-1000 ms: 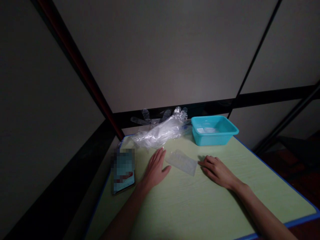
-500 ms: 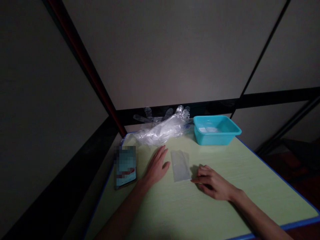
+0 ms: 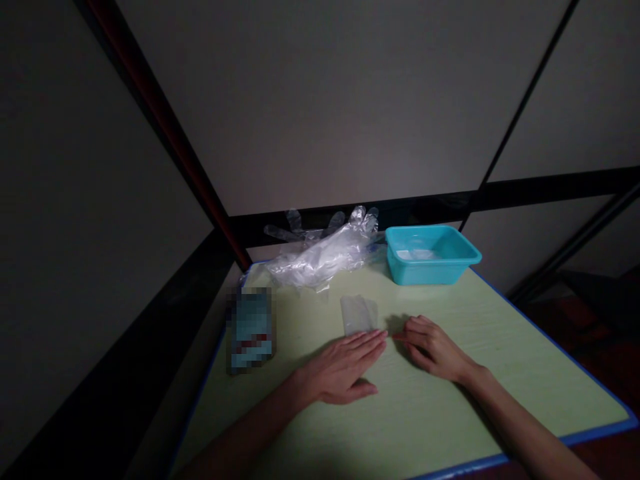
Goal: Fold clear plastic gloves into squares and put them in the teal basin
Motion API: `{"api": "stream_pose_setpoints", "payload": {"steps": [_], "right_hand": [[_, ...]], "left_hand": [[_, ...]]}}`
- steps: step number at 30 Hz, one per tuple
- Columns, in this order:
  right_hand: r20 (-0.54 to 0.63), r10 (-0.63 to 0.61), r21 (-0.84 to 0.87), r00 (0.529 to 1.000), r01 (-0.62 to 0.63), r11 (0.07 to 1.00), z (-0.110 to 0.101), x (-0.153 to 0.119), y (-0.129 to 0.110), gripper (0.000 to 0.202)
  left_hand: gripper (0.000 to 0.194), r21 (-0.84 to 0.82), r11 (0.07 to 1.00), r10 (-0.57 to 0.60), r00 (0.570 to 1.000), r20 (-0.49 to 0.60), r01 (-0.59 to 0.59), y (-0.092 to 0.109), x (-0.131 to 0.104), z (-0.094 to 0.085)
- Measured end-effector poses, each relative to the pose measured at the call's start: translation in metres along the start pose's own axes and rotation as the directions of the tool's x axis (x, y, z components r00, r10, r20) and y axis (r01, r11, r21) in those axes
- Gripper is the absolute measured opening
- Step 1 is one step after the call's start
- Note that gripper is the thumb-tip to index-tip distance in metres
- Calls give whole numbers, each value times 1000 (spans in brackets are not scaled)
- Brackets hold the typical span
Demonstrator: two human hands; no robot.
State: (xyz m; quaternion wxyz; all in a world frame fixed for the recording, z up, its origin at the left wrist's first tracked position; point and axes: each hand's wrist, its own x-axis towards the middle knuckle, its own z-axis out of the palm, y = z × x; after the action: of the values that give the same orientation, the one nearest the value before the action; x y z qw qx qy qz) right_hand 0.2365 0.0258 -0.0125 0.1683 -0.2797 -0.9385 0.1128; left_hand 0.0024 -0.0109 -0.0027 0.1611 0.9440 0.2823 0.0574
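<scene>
A thin translucent sheet lies flat on the pale green table. My left hand rests flat across its near part, fingers stretched out to the right, thumb apart, hiding that part of the sheet. Just right of the sheet is my right hand, its index finger pointing left towards my left fingertips and its other fingers curled. Nothing shows in its grasp. Behind the sheet lies a crumpled pile of clear plastic gloves.
A turquoise plastic basket with something whitish inside stands at the back right. A phone-like device, partly pixelated, lies at the left edge. Wall panels rise behind the table, which has a blue edge.
My left hand has moved right and nearer to me, from beside the sheet onto its near part. My right hand has shifted slightly away from me and to the right.
</scene>
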Motion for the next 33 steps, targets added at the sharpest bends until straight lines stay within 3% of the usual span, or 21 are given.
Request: {"api": "stream_pose_setpoints", "payload": {"steps": [7, 11, 14, 17, 20, 23, 26, 33], "right_hand": [[-32, 8, 24, 999, -7, 1000, 4, 0, 3, 29], [-125, 73, 248, 990, -40, 968, 0, 6, -1, 29], [-119, 144, 495, 982, -67, 866, -5, 24, -13, 29], [34, 139, 732, 990, -119, 671, -2, 54, -25, 31], [229, 38, 886, 973, -225, 406, 11, 81, -28, 35], [363, -71, 906, 929, -334, 259, 24, 98, -23, 38], [386, -108, 910, 916, -359, 206, 30, 107, -11, 39], [332, -4, 920, 943, -323, 224, 34, 134, 19, 42]], "left_hand": [[66, 13, 1000, 27, 999, 26, -28, -1, -1, 1], [65, 41, 999, 25, 1000, 18, -26, -1, -2, 2], [65, 56, 998, 21, 1000, 22, -22, -1, -1, 3], [65, 67, 998, 13, 1000, 22, -14, 0, 0, 4], [65, 81, 997, -8, 1000, 13, 7, 1, -1, 4], [67, 74, 997, 2, 1000, 22, -4, 2, -2, 2], [68, 67, 997, 30, 999, 25, -31, 2, -2, 0], [71, 85, 996, 22, 1000, 17, -23, 4, -3, -2]]}}
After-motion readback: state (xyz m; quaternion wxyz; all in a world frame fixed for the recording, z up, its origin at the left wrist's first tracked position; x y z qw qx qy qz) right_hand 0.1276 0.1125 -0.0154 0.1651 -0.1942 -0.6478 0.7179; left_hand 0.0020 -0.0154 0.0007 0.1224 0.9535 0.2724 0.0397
